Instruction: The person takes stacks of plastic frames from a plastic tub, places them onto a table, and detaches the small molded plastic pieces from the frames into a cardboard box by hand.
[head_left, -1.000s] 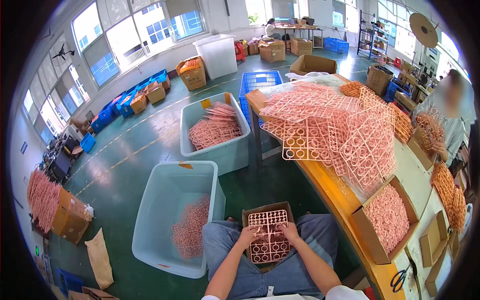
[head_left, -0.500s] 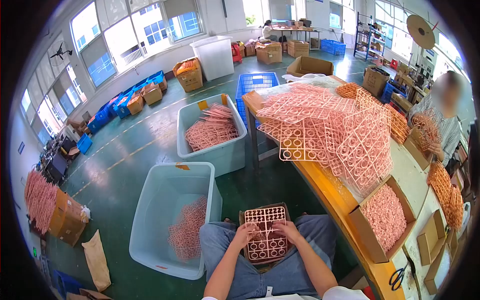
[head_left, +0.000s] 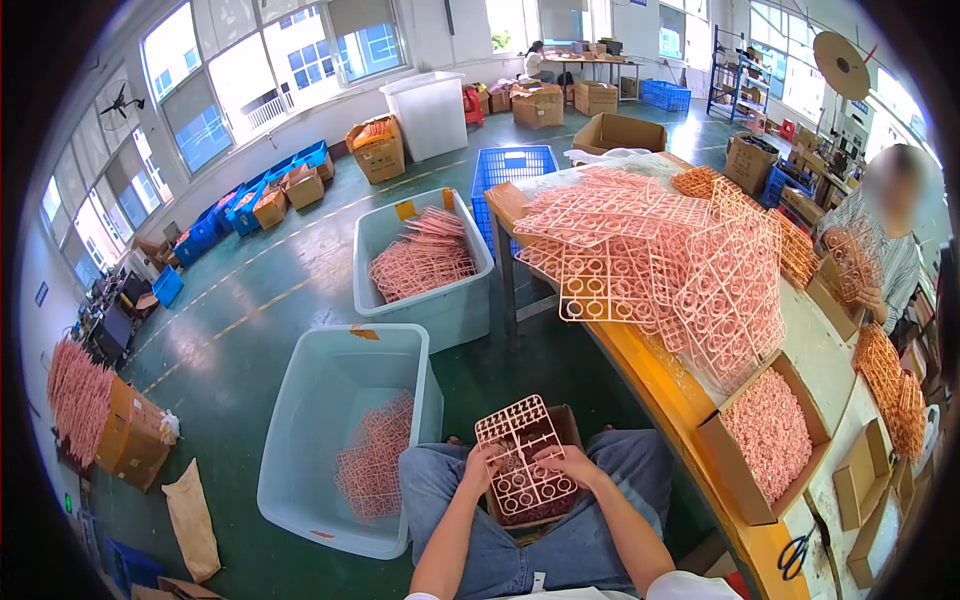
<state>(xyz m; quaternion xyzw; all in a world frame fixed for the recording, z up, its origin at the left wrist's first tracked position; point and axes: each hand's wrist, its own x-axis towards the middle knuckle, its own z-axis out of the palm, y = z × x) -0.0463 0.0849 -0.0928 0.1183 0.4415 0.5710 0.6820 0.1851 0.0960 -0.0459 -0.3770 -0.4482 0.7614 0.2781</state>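
Note:
A pink plastic grid frame [head_left: 527, 450] with rings and small parts is held tilted above a cardboard box [head_left: 566, 424] between my knees. My left hand [head_left: 482, 466] grips its left side, fingers closed. Closed at the frame's right side is my right hand [head_left: 572, 464], its fingertips over the middle bars. The box holds small dark pink pieces, partly hidden by the frame. To the left, a light blue bin [head_left: 300, 440] contains several pink frames [head_left: 375, 460]. A large pile of pink frames [head_left: 660, 260] lies on the table at the right.
The wooden table edge [head_left: 650, 385] runs along my right. On the table are a box of small pink pieces [head_left: 768, 432] and scissors [head_left: 793, 556]. A second bin [head_left: 450, 325] holds more frames. A person [head_left: 885, 235] across the table holds orange-pink frames.
The frame in my hands has turned from nearly straight to tilted, its top leaning left. The view shifted slightly between the earlier frames. The other person still holds frames.

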